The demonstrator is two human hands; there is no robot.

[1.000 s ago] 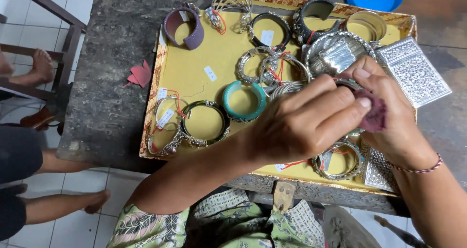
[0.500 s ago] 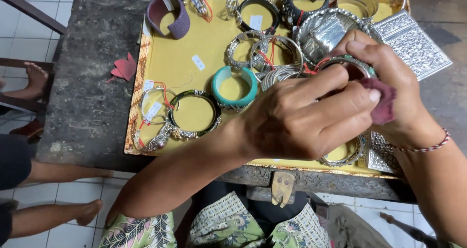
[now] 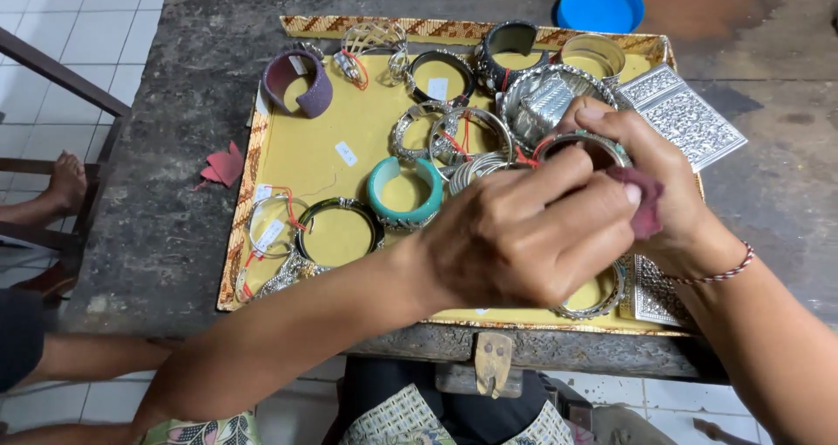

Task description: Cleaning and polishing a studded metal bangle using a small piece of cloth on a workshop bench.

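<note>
- Head view: the right hand (image 3: pixel 663 192) grips a silver bangle (image 3: pixel 583 144) above the right part of the yellow tray (image 3: pixel 305 144).
- The left hand (image 3: pixel 524 236) pinches a dark red cloth (image 3: pixel 644 202) against that bangle.
- A teal cuff (image 3: pixel 404 194) lies mid-tray; a blue lid (image 3: pixel 600 3) sits beyond the tray.

Jewellery workshop: bangle tray (image 3: pixel 288 148), workbench (image 3: pixel 157 236)
</note>
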